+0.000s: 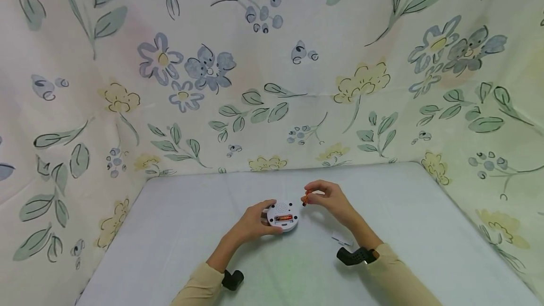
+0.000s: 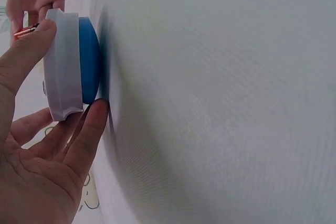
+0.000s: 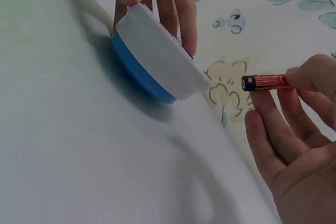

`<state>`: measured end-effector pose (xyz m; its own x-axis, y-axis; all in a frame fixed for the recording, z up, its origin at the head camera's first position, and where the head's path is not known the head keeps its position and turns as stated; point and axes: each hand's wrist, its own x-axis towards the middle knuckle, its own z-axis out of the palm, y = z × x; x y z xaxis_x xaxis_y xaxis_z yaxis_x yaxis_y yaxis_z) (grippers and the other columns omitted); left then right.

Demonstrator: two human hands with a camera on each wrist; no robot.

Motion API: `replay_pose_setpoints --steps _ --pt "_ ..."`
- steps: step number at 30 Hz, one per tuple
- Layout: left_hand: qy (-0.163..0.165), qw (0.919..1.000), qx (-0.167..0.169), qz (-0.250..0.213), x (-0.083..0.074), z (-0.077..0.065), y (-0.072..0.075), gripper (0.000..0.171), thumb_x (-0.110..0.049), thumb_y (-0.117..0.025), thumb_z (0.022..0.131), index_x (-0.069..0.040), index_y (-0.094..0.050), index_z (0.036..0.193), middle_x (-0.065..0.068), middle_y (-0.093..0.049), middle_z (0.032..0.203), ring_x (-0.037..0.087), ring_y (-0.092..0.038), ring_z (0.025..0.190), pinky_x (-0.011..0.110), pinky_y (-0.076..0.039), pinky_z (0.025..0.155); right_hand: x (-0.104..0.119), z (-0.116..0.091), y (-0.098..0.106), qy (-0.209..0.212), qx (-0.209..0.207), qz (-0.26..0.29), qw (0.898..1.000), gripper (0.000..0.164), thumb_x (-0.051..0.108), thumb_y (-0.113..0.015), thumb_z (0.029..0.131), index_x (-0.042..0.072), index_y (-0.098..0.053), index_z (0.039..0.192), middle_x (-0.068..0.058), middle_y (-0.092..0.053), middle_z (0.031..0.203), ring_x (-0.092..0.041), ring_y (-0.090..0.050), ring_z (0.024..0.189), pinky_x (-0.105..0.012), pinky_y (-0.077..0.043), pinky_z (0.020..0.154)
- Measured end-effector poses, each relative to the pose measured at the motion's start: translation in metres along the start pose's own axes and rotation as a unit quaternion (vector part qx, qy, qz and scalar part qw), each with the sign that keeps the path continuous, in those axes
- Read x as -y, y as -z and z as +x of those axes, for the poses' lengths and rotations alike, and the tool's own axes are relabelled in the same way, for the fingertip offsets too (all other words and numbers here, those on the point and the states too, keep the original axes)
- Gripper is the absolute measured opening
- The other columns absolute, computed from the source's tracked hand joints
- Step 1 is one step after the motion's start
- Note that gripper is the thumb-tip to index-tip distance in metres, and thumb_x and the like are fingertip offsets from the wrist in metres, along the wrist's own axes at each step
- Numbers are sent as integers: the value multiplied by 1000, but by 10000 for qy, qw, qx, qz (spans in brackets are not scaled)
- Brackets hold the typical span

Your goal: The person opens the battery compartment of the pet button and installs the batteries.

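Note:
A round white device [image 1: 278, 210] with a blue lower part [image 2: 89, 61] lies with its underside up. Its open battery compartment shows a battery [image 1: 284, 218] inside, beside a dotted speaker grille and several dark feet. My left hand [image 1: 254, 222] grips the device by its left side, thumb and fingers spread around the rim. To the right of it, my right hand [image 1: 325, 196] pinches a small red and black cylindrical battery [image 3: 265, 82] between thumb and fingers. That battery is held in the air, apart from the device. In the right wrist view the device's white side [image 3: 160, 53] appears tilted.
On the white-covered table [image 1: 187, 230], a small pale flat piece [image 1: 342, 239], possibly the compartment cover, lies near my right wrist. Black wrist cameras [image 1: 356, 256] are strapped to both wrists. A floral cloth [image 1: 255, 122] hangs behind the table and along its sides.

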<state>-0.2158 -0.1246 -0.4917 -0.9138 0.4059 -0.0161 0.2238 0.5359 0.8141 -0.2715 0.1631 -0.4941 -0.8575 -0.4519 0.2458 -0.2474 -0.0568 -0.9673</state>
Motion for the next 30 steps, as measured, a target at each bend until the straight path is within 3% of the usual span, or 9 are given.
replay_pose_setpoints --steps 5,14,23,30 --pt "-11 9999 11 -108 1 0 0 82 -26 -89 82 -4 -48 149 17 -49 147 30 -60 114 39 -55 89 2 3 -8 39 39 -42 10000 26 2 -68 97 -10 -62 119 -43 -52 119 -33 -69 101 -39 -56 89" --pt "-41 9999 39 -106 0 0 1 82 -29 -88 82 -4 -48 149 15 -50 146 28 -59 114 36 -55 88 2 7 -23 -41 123 -225 9997 29 4 -71 96 -13 -62 118 -40 -55 117 -31 -67 99 -33 -55 89" --pt "-109 9999 51 -72 0 0 1 82 -28 -88 83 -1 -47 149 16 -52 143 30 -60 115 37 -55 87 6 8 -36 -38 392 -668 9970 26 1 -72 95 -12 -65 116 -18 -68 111 -32 -67 100 -33 -57 84" --pt "-171 9998 54 -17 -1 0 2 81 -28 -87 84 -1 -47 148 16 -52 143 30 -60 115 37 -55 88 9 13 -46 225 689 -698 9949 19 -11 -66 94 -11 -66 113 -26 -66 110 -42 -66 99 -30 -57 81"
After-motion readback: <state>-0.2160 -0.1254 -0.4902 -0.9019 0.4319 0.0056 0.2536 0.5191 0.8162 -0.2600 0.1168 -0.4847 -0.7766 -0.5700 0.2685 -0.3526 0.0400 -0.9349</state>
